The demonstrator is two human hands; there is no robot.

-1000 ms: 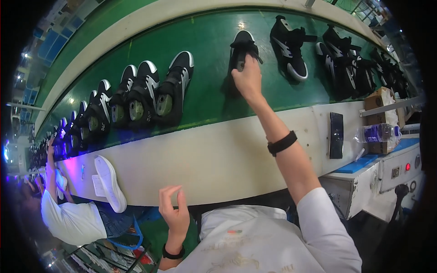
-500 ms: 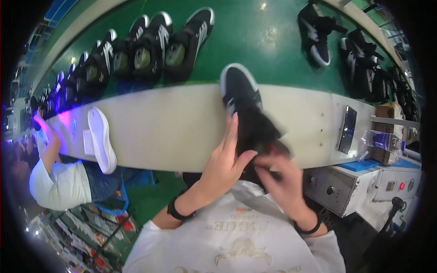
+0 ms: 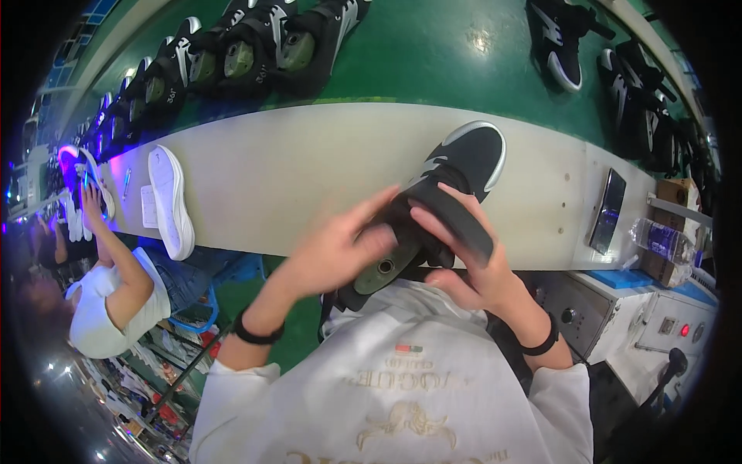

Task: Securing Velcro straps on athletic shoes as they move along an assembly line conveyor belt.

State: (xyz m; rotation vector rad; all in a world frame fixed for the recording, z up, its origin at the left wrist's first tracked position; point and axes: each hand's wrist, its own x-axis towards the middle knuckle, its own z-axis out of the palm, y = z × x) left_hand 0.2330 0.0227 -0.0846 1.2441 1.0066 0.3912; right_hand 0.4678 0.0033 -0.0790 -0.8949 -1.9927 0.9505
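A black shoe with a silver-grey toe edge rests aslant on the pale bench, toe pointing away to the right. Toward my body, a green last plate with a round hole shows in its opening. My right hand grips a wide black strap of the shoe, which lies over its fingers. Beside the shoe's left flank is my left hand, blurred, thumb and fingers apart; whether it touches the shoe is hard to tell.
Pale bench; on its left, a white sole. A phone-like dark slab lies right. Beyond, a green surface carries rows of black shoes. A co-worker's hand is far left. White machine lower right.
The shoe has turned so its toe points right and its heel end lies nearer me, showing the green plate. My right hand now has the strap; my left hand has moved leftward off the shoe's side.
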